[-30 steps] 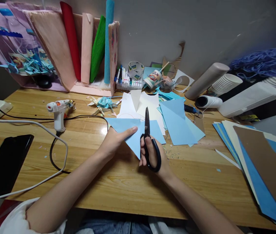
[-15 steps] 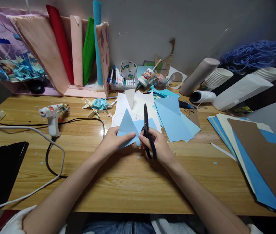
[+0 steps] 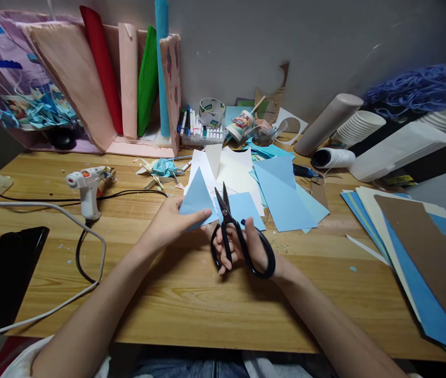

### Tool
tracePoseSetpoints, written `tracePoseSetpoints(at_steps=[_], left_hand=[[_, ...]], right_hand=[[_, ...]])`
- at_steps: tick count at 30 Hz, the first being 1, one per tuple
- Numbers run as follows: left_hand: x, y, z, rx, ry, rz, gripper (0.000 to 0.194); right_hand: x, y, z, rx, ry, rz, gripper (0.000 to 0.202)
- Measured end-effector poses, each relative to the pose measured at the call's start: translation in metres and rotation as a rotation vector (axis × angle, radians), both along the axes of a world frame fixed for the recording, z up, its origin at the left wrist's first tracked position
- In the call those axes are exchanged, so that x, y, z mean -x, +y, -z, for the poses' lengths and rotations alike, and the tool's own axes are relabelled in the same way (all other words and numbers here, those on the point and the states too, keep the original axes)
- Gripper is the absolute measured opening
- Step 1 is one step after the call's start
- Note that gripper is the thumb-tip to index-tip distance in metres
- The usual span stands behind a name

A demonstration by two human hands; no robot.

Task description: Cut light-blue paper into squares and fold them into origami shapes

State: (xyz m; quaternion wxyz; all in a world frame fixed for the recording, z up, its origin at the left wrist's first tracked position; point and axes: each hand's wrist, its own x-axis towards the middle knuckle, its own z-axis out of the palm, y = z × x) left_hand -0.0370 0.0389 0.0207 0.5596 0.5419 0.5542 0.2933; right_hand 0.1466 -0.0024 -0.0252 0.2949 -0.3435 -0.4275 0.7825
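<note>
On the left of the counter [image 3: 191,310] lies a flat black thing [image 3: 8,275], and a white glue gun [image 3: 89,194] stands near it with its black cord. Next comes my left hand [image 3: 170,223], pinched shut on the blue paper [image 3: 198,197], with my thumb on top near the low edge. The blue paper is up in front of me, its pointy tip facing away, over white sheets [image 3: 197,163]. It looks very light and thin, a bit stiff when flat, but I think it would bend or crease if I squeezed hard. The low edge seems a good place to hold, since the tip and the right side are free there. I think a soft pinch is enough, and the tip looks floppy and easy to crumple. Just right of it are the black scissors [image 3: 225,212], with the blades spread apart and pointing away. I can't tell if they touch the blue paper. My right hand [image 3: 256,247] is wrapped around their handles, thumb on one side and fingers on the other. They look hard and much heavier than paper, so the handles are the spot to grip. Further right are blue sheets [image 3: 280,197], then a pile of card [image 3: 423,247].
</note>
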Motion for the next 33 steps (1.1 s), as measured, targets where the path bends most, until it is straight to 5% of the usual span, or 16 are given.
tracePoseSetpoints(at_steps=[12,33], left_hand=[[0.009,0.004,-0.003,-0.012,-0.004,-0.061,0.035],[0.008,0.005,-0.001,0.002,-0.096,-0.065,0.039]], right_hand=[[-0.008,-0.008,-0.01,-0.338,-0.205,-0.163,0.063],[0.003,-0.008,-0.009,-0.261,-0.222,-0.116,0.067]])
